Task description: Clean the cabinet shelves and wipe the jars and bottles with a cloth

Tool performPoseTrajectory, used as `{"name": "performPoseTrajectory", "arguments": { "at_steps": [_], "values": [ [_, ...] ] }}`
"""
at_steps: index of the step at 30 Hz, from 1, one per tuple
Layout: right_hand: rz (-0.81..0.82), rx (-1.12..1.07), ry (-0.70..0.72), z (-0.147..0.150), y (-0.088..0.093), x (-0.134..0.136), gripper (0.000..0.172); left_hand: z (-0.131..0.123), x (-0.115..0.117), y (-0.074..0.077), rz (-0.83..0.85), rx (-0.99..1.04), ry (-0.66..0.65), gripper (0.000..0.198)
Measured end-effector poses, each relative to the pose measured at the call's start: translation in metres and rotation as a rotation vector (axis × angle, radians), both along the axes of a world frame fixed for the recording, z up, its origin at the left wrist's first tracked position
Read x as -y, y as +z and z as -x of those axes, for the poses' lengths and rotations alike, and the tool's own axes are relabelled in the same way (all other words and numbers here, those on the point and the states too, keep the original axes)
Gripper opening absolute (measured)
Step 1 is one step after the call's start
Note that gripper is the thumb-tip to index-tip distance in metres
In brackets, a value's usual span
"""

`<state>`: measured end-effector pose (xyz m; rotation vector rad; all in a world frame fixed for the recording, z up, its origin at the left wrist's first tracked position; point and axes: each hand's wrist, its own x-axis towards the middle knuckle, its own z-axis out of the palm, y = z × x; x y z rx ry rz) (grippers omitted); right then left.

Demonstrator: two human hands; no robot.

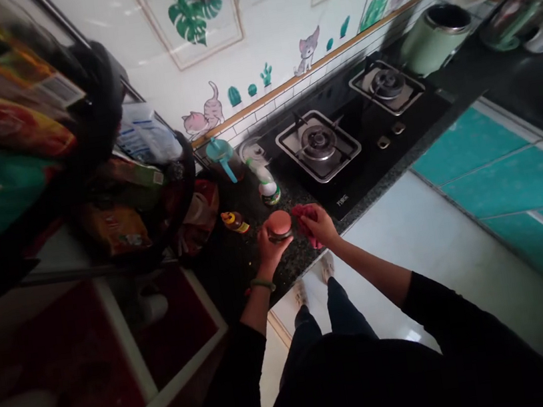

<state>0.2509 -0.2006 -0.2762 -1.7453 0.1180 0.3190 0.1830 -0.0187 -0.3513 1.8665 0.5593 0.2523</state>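
My left hand is wrapped round a jar with a pinkish-red lid, held over the dark countertop. A crumpled red cloth is bunched in my right hand, just right of the jar and apart from it. Beyond the jar stands a jar with a green label, with whitish items right behind it. A small brown bottle with a yellow cap is close to my left hand. The contents of the held jar cannot be made out.
A two-burner gas stove is set in the counter to the right, with a pale green pot past it. A teal-lidded jug stands near the wall. On the left is a black rack full of packets. Teal cabinets line the right.
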Motion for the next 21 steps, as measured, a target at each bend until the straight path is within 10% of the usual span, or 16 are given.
{"name": "performPoseTrajectory", "arguments": {
  "at_steps": [12, 21],
  "values": [
    [0.347, 0.192, 0.312, -0.030, -0.060, 0.003, 0.039, -0.009, 0.011, -0.035, -0.053, 0.004, -0.002, 0.087],
    [0.368, 0.402, 0.380, -0.080, -0.019, -0.037, 0.082, 0.001, 0.006, -0.048, -0.136, 0.112, -0.115, 0.101]
  ]
}}
